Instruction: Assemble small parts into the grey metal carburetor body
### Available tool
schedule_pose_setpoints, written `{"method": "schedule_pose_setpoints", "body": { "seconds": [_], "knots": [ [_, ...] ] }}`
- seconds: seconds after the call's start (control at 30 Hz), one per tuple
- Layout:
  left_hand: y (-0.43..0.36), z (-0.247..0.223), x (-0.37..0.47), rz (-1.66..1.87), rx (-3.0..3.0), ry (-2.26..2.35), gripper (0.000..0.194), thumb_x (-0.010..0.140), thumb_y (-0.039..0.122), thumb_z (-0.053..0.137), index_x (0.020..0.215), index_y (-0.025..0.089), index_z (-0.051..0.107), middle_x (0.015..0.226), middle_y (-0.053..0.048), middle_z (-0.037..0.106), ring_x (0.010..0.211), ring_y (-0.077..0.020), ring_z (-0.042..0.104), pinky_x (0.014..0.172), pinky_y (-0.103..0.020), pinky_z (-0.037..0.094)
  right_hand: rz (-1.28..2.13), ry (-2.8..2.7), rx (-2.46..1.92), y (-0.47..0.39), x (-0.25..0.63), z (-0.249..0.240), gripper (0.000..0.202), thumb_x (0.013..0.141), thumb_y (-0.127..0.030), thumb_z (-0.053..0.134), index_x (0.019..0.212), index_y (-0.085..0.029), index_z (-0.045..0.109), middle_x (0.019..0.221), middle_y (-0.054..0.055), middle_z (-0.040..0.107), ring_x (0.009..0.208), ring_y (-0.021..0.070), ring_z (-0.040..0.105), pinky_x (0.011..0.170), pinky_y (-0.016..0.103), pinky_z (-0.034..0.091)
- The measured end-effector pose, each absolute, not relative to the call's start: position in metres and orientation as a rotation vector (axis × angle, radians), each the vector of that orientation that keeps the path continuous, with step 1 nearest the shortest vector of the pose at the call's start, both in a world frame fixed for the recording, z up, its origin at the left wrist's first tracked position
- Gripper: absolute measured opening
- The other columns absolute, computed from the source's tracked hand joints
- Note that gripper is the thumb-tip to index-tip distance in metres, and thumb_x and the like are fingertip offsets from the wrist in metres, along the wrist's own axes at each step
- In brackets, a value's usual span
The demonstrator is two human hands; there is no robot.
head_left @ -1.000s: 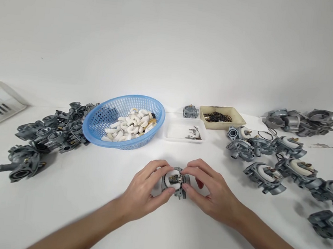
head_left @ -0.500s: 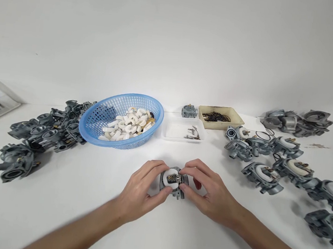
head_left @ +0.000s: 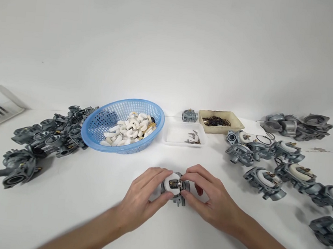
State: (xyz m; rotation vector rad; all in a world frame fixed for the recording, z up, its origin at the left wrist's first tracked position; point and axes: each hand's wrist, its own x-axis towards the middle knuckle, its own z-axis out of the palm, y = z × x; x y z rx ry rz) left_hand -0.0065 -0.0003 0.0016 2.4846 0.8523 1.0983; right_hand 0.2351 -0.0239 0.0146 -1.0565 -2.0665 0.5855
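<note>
White table (head_left: 55, 216): both hands (fingers pinching) hold carburetor (head_left: 174, 187), unlabelled.

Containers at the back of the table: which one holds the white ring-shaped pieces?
The blue mesh basket, left of centre. The clear tray beside it holds small metal bits; the beige tray holds dark rings.

Carburetor body (head_left: 175, 187) near table (head_left: 87, 195) front edge, between left hand (head_left: 144, 195) and right hand (head_left: 209, 198); basket (head_left: 123, 126) behind-left; trays (head_left: 184, 136) behind; carburetor rows (head_left: 281, 168) right; pile (head_left: 42, 139) left.
</note>
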Motion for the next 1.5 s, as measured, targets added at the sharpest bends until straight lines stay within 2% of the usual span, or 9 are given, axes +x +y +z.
{"method": "schedule_pose_setpoints", "body": {
  "seconds": [0.33,0.93,1.1,1.23,1.5],
  "knots": [
    [0.0014,0.0012,-0.0068,1.143,2.461,0.843,0.038,0.100,0.024,0.063,0.137,0.022,0.053,0.118,-0.008,0.069,0.108,-0.0206,0.065,0.091,-0.031,0.056,0.604,-2.069,-1.061,-0.0235,0.2355,0.0143,0.020,0.100,-0.023,0.060,0.119,-0.025,0.063,0.110,0.004,0.062,0.062,0.0100,0.051,0.061,0.028,0.050],
    [0.0026,0.0052,-0.0062,1.159,2.489,0.823,0.033,0.097,0.023,0.066,0.129,0.022,0.058,0.114,-0.009,0.071,0.105,-0.0227,0.068,0.090,-0.035,0.059,0.567,-2.076,-1.062,-0.0241,0.2358,0.0178,0.022,0.097,-0.022,0.061,0.119,-0.023,0.064,0.108,0.005,0.064,0.061,0.0100,0.050,0.050,0.024,0.048],
    [0.0030,0.0066,-0.0057,1.167,2.490,0.809,0.033,0.097,0.023,0.066,0.129,0.022,0.058,0.114,-0.009,0.071,0.104,-0.0229,0.069,0.090,-0.035,0.059,0.573,-2.074,-1.066,-0.0244,0.2355,0.0184,0.021,0.098,-0.022,0.061,0.118,-0.023,0.065,0.106,0.007,0.065,0.063,0.0108,0.052,0.042,0.021,0.043],
    [0.0045,0.0056,-0.0066,1.117,2.493,0.816,0.035,0.096,0.023,0.066,0.130,0.021,0.058,0.118,-0.011,0.070,0.108,-0.0233,0.067,0.093,-0.036,0.058,0.569,-2.074,-1.062,-0.0247,0.2354,0.0182,0.021,0.098,-0.022,0.060,0.118,-0.022,0.065,0.107,0.007,0.065,0.063,0.0105,0.051,0.038,0.020,0.039],
    [0.0070,0.0013,-0.0105,0.983,2.502,0.838,0.049,0.095,0.031,0.067,0.141,0.022,0.053,0.135,-0.013,0.065,0.123,-0.0275,0.063,0.101,-0.042,0.057,0.605,-2.074,-1.067,-0.0248,0.2356,0.0156,0.020,0.098,-0.023,0.061,0.118,-0.023,0.064,0.106,0.007,0.064,0.063,0.0103,0.051,0.037,0.020,0.039]
  ]
}}
